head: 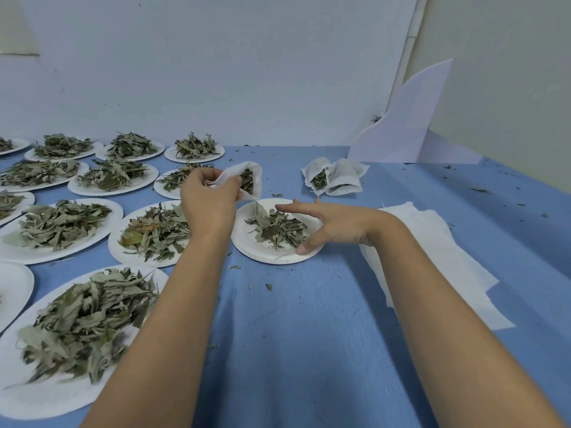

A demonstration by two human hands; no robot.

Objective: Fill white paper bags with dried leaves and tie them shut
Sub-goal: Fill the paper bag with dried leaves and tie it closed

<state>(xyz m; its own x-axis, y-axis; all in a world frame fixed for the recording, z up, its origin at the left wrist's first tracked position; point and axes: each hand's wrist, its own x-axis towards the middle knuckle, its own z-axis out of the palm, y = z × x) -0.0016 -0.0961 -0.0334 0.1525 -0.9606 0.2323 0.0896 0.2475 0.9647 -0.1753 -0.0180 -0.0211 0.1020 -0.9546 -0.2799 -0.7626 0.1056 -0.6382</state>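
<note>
Near the middle plate, left hand grips white bag.

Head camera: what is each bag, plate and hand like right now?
Held bag: open, partly filled.
Left hand: gripping that bag.
Right hand: open, over near plate.
Near plate: few leaves left.
Two far bags: filled, lying down.
White sheets: flat, stacked.
Other plates: heaped with leaves.

Two bare forearms end in bare hands with short nails
</note>
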